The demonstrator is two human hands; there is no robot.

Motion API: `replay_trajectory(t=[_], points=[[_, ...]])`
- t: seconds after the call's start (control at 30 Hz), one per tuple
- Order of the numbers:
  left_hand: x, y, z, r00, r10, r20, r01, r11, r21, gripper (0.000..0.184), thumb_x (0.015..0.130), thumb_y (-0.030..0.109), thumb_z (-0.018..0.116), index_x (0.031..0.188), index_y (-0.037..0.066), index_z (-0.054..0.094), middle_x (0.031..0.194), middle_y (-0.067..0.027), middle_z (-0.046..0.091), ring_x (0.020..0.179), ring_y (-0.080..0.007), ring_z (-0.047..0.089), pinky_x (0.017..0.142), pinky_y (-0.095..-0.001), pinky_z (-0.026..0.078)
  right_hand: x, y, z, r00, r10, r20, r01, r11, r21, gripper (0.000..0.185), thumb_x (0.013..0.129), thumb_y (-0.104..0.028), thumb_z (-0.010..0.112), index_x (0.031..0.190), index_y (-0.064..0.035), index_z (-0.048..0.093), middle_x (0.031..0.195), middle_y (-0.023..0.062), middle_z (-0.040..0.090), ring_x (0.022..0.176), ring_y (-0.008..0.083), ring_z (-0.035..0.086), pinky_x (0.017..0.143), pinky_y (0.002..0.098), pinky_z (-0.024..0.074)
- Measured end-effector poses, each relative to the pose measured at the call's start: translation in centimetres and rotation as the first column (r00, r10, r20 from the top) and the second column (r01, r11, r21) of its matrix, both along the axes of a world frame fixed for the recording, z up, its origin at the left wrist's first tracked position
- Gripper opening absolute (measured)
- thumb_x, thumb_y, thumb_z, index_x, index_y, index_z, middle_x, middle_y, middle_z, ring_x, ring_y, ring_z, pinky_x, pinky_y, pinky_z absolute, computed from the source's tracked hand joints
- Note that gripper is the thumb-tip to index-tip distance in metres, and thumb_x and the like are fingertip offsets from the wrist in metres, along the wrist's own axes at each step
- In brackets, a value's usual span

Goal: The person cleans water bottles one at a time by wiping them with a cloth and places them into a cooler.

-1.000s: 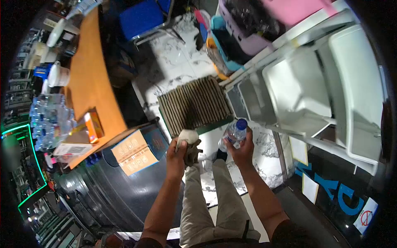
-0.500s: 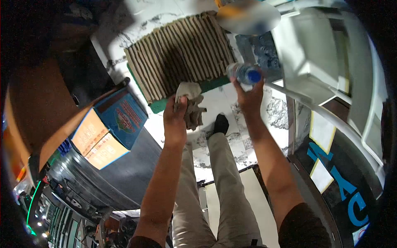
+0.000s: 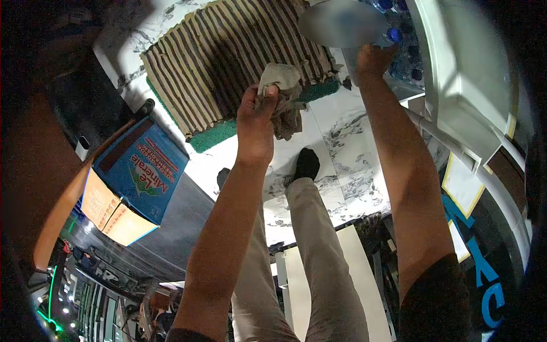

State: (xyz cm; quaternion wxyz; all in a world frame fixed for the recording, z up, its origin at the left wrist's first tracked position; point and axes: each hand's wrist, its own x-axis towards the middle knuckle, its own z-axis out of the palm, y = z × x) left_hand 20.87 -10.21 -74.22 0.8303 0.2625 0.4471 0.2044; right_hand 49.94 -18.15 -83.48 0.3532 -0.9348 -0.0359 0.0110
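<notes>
My left hand (image 3: 257, 117) is closed around a crumpled grey-brown cloth (image 3: 285, 105), which hangs over the near edge of the striped mat. My right hand (image 3: 376, 61) reaches to the upper right with its fingers around a clear plastic water bottle with a blue cap (image 3: 393, 35). Most of that bottle is hidden by the hand and a blurred patch. Around it, other water bottles (image 3: 407, 60) with blue caps stand packed together on the floor beside a white cabinet.
The striped mat (image 3: 228, 57) lies over a green mat (image 3: 213, 137) on the marble-patterned floor (image 3: 353, 142). A blue Le Minerale carton (image 3: 142, 162) stands at the left. A white cabinet frame (image 3: 456, 74) borders the right side. My feet are on the floor between.
My right hand has moved up and to the right with the bottle, to the other bottles. My left hand has moved up and slightly right, still holding the cloth. The view has shifted.
</notes>
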Motion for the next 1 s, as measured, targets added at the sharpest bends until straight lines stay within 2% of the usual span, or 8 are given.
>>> replay_trajectory(t=[0.2, 0.33, 0.53, 0.67, 0.73, 0.87, 0.97, 1.0], points=[[-2.0, -0.4, 0.2, 0.992, -0.055, -0.117, 0.048, 0.997, -0.062, 0.046, 0.1, 0.037, 0.074, 0.125, 0.001, 0.061, 0.111, -0.0085, 0.068, 0.101, -0.0174, 0.064, 0.09, -0.0347, 0.052, -1.2, 3.2, 2.0, 0.937, -0.182, -0.297, 0.198, 0.98, 0.022, 0.129, 0.071, -0.061, 0.091, 0.157, 0.0095, 0.024, 0.154, 0.0314, 0.045, 0.143, 0.0445, 0.046, 0.121, 0.0517, 0.0392], [-3.4, -0.3, 0.6, 0.992, -0.02, -0.121, 0.012, 0.998, -0.061, 0.046, 0.1, 0.038, 0.074, 0.124, 0.001, 0.061, 0.108, -0.0073, 0.068, 0.098, -0.0166, 0.065, 0.089, -0.0338, 0.052, -1.2, 3.7, -0.4, 0.995, -0.1, 0.01, 0.101, 0.989, -0.11, 0.125, 0.072, -0.053, 0.093, 0.158, 0.0044, 0.023, 0.155, 0.0278, 0.044, 0.14, 0.0436, 0.049, 0.117, 0.0505, 0.0451], [-5.6, 0.5, 1.4, 0.993, -0.017, -0.119, 0.006, 0.996, -0.086, 0.044, 0.101, 0.036, 0.073, 0.126, 0.002, 0.061, 0.112, -0.0074, 0.069, 0.102, -0.016, 0.066, 0.093, -0.0318, 0.051, 3.8, 0.4, -6.6, 0.964, -0.232, -0.133, 0.224, 0.972, -0.068, 0.125, 0.073, -0.049, 0.095, 0.159, 0.0013, 0.02, 0.153, 0.0229, 0.047, 0.136, 0.0404, 0.053, 0.116, 0.0462, 0.0464], [-7.6, 1.0, 2.8, 0.993, -0.007, -0.117, 0.001, 0.999, -0.052, 0.042, 0.102, 0.034, 0.071, 0.127, 0.002, 0.061, 0.114, -0.0081, 0.069, 0.104, -0.0171, 0.065, 0.095, -0.0325, 0.051, 4.8, 0.4, -6.1, 0.979, -0.073, -0.192, 0.088, 0.993, 0.073, 0.125, 0.074, -0.042, 0.096, 0.161, 0.0005, 0.017, 0.151, 0.0208, 0.05, 0.135, 0.0367, 0.054, 0.111, 0.0449, 0.0492], [-8.7, 0.9, 4.2, 0.995, 0.016, -0.102, -0.021, 0.998, -0.052, 0.042, 0.102, 0.033, 0.071, 0.127, 0.002, 0.061, 0.114, -0.0084, 0.069, 0.104, -0.0175, 0.065, 0.095, -0.0328, 0.051, 1.1, 2.8, 0.5, 0.839, -0.282, -0.465, 0.349, 0.935, 0.062, 0.112, 0.078, -0.034, 0.094, 0.158, -0.0003, 0.024, 0.147, 0.017, 0.052, 0.129, 0.0329, 0.057, 0.104, 0.0407, 0.0523], [-10.8, 1.5, 8.4, 0.993, 0.036, -0.109, -0.04, 0.998, -0.039, 0.043, 0.103, 0.034, 0.07, 0.129, 0.001, 0.06, 0.116, -0.0085, 0.069, 0.106, -0.0177, 0.066, 0.096, -0.0337, 0.051, 3.0, -2.1, -6.4, 0.895, 0.046, -0.443, 0.151, 0.904, 0.4, 0.08, 0.083, -0.017, 0.087, 0.145, -0.0024, 0.04, 0.138, 0.0133, 0.054, 0.112, 0.0269, 0.062, 0.091, 0.0358, 0.0569], [-12.8, 1.7, 13.4, 0.992, 0.059, -0.114, -0.063, 0.997, -0.034, 0.048, 0.103, 0.036, 0.07, 0.133, 0.001, 0.058, 0.119, -0.008, 0.067, 0.106, -0.0179, 0.066, 0.094, -0.0341, 0.053, -2.8, -0.8, 1.2, 0.793, -0.016, -0.61, 0.402, 0.764, 0.504, 0.066, 0.086, -0.007, 0.079, 0.142, -0.0039, 0.043, 0.127, 0.012, 0.058, 0.105, 0.0227, 0.063, 0.083, 0.0352, 0.057], [-13.9, 1.5, 14.2, 0.99, 0.087, -0.112, -0.095, 0.994, -0.063, 0.048, 0.102, 0.036, 0.07, 0.133, 0.001, 0.058, 0.119, -0.0073, 0.067, 0.106, -0.0177, 0.066, 0.094, -0.0334, 0.053, -4.7, -0.7, 4.1, 0.765, -0.012, -0.644, 0.373, 0.823, 0.428, 0.066, 0.088, -0.008, 0.076, 0.145, -0.0041, 0.042, 0.126, 0.0122, 0.058, 0.105, 0.0227, 0.064, 0.083, 0.0351, 0.0563]])
